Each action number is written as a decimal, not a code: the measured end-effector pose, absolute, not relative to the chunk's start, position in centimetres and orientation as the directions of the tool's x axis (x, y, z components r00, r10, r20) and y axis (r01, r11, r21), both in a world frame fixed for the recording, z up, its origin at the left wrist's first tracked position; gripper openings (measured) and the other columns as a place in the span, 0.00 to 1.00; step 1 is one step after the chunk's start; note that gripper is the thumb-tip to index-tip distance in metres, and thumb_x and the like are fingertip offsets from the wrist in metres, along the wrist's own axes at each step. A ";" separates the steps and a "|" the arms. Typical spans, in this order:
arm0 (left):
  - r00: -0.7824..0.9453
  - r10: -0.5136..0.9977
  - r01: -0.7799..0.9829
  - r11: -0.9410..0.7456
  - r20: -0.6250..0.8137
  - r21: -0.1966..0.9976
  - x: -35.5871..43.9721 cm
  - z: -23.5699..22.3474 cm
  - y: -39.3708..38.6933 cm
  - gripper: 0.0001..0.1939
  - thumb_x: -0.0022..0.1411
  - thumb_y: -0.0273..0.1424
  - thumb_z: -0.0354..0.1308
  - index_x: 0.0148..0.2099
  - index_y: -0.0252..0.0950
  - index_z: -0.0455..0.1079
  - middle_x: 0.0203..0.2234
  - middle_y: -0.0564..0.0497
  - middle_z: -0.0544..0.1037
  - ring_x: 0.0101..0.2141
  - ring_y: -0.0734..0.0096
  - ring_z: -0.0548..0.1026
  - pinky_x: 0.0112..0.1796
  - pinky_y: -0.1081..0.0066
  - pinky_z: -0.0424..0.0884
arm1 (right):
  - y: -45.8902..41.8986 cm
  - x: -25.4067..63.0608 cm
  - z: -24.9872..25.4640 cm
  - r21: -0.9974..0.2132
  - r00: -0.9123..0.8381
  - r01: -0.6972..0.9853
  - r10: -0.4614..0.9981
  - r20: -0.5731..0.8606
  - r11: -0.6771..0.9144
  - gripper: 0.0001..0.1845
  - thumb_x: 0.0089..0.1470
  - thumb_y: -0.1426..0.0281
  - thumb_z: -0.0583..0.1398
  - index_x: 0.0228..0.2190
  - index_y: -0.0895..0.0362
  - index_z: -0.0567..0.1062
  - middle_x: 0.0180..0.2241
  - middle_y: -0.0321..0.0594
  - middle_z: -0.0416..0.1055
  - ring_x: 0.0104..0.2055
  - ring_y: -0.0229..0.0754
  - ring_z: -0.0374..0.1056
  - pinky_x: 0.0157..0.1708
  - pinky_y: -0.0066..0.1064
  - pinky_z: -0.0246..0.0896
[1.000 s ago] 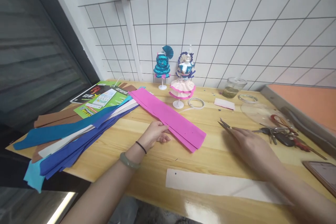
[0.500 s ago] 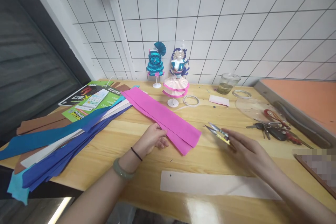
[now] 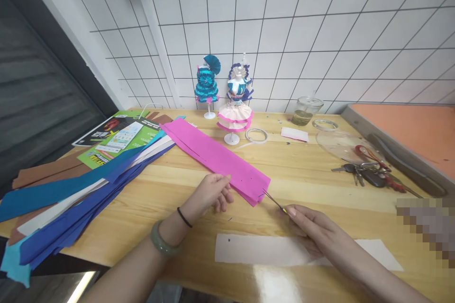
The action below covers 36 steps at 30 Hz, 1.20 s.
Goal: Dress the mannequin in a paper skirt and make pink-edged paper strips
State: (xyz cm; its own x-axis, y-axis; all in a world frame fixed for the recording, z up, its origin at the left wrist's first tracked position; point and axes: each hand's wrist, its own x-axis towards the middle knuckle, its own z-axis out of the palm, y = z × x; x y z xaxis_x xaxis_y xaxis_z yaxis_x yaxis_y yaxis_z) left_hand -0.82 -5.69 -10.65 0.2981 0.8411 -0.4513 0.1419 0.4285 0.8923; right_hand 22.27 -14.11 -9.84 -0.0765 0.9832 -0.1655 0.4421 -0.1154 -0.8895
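A bright pink strip of crepe paper [image 3: 216, 154], in layers, lies slantwise across the middle of the table. At its near edge, my left hand [image 3: 210, 192] is closed, thumb and curled fingers at the paper's border; the exact grip is partly hidden. My right hand [image 3: 313, 227] is closed around small thread snips [image 3: 275, 202] with a bit of yellow on them. Their tips touch the strip's right-hand end, beside a small dark bit. Below, a pale strip of paper [image 3: 256, 248] lies flat, partly covered by my right hand and forearm.
Blue, white and brown paper strips [image 3: 81, 187] fan out over the left edge, near leaflets [image 3: 103, 139]. Two small dress stands [image 3: 206, 85] [image 3: 234, 116] stand at the back. Tape rolls [image 3: 256, 136], a glass cup [image 3: 304, 112] and keys [image 3: 366, 175] are farther right.
My right hand has moved left and down, bringing the snips from beside the pink strip to its end corner. The left hand has slid slightly right along the edge.
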 end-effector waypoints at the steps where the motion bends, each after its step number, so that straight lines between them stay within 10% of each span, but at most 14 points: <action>1: 0.328 0.835 0.141 0.418 -0.441 0.897 -0.7 -10.6 -5.9 0.20 0.58 0.47 0.49 0.29 0.33 0.60 0.16 0.52 0.72 0.09 0.78 0.65 0.08 0.80 0.54 | -14.0 22.4 -9.7 -0.881 -0.113 0.462 0.978 -0.174 -0.103 0.24 0.54 0.49 0.50 0.30 0.56 0.74 0.20 0.36 0.67 0.23 0.39 0.64 0.22 0.27 0.58; 9: 0.549 0.780 0.139 0.268 -0.299 0.953 0.0 -9.8 -7.6 0.29 0.47 0.42 0.64 0.48 0.35 0.60 0.24 0.53 0.76 0.12 0.80 0.68 0.10 0.81 0.58 | -13.7 21.5 -8.9 -0.828 -0.270 0.560 0.953 -0.140 0.037 0.22 0.58 0.54 0.47 0.42 0.55 0.70 0.38 0.42 0.73 0.43 0.47 0.67 0.42 0.34 0.60; 14: 0.560 0.789 0.167 0.194 -0.255 0.967 -0.3 -10.1 -7.5 0.17 0.53 0.44 0.58 0.34 0.33 0.64 0.17 0.54 0.73 0.11 0.82 0.64 0.10 0.82 0.56 | -13.6 20.9 -8.8 -0.843 -0.299 0.534 0.947 -0.119 0.063 0.22 0.59 0.56 0.48 0.44 0.55 0.70 0.42 0.43 0.72 0.45 0.46 0.67 0.45 0.33 0.59; 28: 0.557 0.807 0.104 0.167 -0.196 0.981 -0.8 -10.1 -7.5 0.15 0.55 0.43 0.56 0.32 0.34 0.64 0.15 0.57 0.68 0.11 0.82 0.63 0.11 0.82 0.55 | -11.4 18.9 -7.7 -0.895 -0.156 0.445 0.987 -0.042 0.032 0.20 0.45 0.54 0.60 0.33 0.57 0.76 0.17 0.31 0.62 0.21 0.36 0.58 0.21 0.27 0.54; 36: 0.552 0.813 0.139 0.129 -0.185 0.982 -1.1 -10.7 -7.6 0.13 0.56 0.40 0.54 0.34 0.33 0.66 0.15 0.56 0.68 0.12 0.82 0.63 0.12 0.81 0.55 | -9.6 16.0 -8.3 -0.879 -0.233 0.449 0.971 0.054 0.157 0.18 0.51 0.56 0.56 0.28 0.59 0.75 0.24 0.37 0.72 0.28 0.39 0.65 0.29 0.28 0.58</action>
State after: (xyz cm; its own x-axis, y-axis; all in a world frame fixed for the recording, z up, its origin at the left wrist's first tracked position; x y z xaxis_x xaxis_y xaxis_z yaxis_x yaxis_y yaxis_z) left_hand -1.06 -7.57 -10.73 0.5517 0.8133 -0.1848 0.1387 0.1290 0.9819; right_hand 16.03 -9.65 -8.33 -0.2326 0.9711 0.0541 0.4494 0.1567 -0.8795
